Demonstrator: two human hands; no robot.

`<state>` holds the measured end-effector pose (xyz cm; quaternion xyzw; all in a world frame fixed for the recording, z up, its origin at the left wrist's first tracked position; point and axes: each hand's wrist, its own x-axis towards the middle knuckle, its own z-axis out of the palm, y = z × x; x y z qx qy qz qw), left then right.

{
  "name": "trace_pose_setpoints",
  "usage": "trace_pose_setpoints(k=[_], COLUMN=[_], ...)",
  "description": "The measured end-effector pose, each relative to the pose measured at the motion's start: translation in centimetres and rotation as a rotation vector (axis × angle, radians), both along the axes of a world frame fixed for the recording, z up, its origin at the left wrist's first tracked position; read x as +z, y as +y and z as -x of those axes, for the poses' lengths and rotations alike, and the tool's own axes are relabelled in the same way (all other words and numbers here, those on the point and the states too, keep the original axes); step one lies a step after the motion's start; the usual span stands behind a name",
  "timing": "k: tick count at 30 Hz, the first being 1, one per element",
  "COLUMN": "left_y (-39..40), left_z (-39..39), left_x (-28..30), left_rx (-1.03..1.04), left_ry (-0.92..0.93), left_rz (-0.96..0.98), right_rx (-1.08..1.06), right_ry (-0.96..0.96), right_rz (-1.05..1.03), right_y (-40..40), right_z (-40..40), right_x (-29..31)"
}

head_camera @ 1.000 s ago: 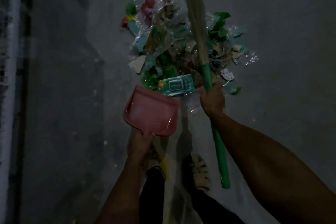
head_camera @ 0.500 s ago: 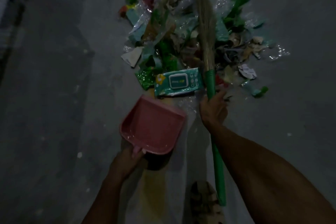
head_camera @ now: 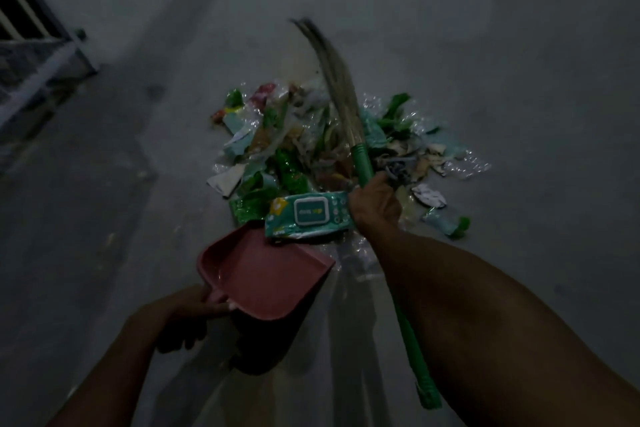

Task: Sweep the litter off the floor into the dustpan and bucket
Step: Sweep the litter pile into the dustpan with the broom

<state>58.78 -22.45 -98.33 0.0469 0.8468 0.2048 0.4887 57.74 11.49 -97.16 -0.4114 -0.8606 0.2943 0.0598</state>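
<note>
Bare floor (head_camera: pixel 502 62) all round — litter pile (head_camera: pixel 311 149) blocks ahead.

Broom (head_camera: pixel 362 163) bristle tips motion-blurred; wipes pack (head_camera: pixel 310 213) label unreadable.

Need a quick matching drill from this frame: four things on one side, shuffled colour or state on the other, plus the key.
Things:
1. dustpan
2. broom
3. wipes pack
4. left hand

States:
A. lies at the dustpan's front edge, teal with a flap label
B. pink, nothing inside
C. green handle, held by the right hand, bristles over the litter pile
D. holds the dustpan's handle end

Pairs: 1-B, 2-C, 3-A, 4-D
</note>
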Motion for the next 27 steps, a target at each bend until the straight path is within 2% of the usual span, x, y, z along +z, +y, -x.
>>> trace_pose_setpoints(k=[8, 18, 27], left_y=[-1.7, -3.0, -3.8], left_z=[0.4, -1.2, -1.1], left_x=[0.4, -2.1, -6.6], left_rx=[0.031, -0.123, -0.135], left_ry=[0.14, 0.552, 0.645], left_rz=[-0.063, -0.108, 0.009], right_rx=[-0.019, -0.081, -0.118], right_ry=[-0.024, 0.015, 0.051], right_rz=[-0.062, 0.047, 0.076], right_y=[3.0, 5.1, 2.8], right_z=[-5.1, -6.9, -7.3], right_x=[5.4, 6.7, 3.6])
